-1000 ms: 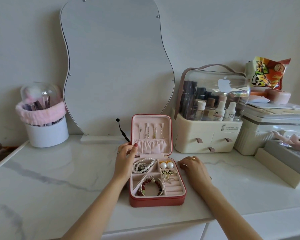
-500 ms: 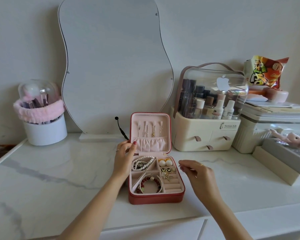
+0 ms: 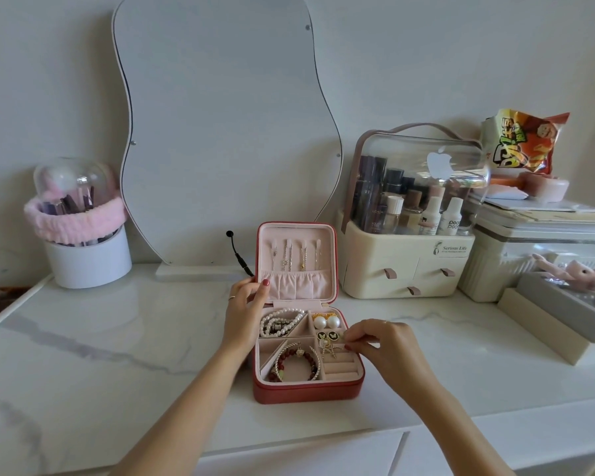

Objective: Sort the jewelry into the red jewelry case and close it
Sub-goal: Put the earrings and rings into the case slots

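in the lower middle of the frame, on the white marble table top (image 3: 100, 355), a small square red jewelry case (image 3: 306, 389) with pink lining, lid (image 3: 296, 259) standing up and open. inside: white pearl strings (image 3: 279, 321) upper left, two round pearl earrings (image 3: 326, 322) upper right, a red bead bracelet (image 3: 298, 365) lower left. left hand (image 3: 244, 314) gripping the lid's left edge, thumb on the pink lining. right hand (image 3: 389, 348) over the case's right rim, fingertips (image 3: 349, 345) pinched together on something tiny, too small to tell. behind, a wavy white mirror (image 3: 220, 125). far right, a cream makeup box (image 3: 409, 266).
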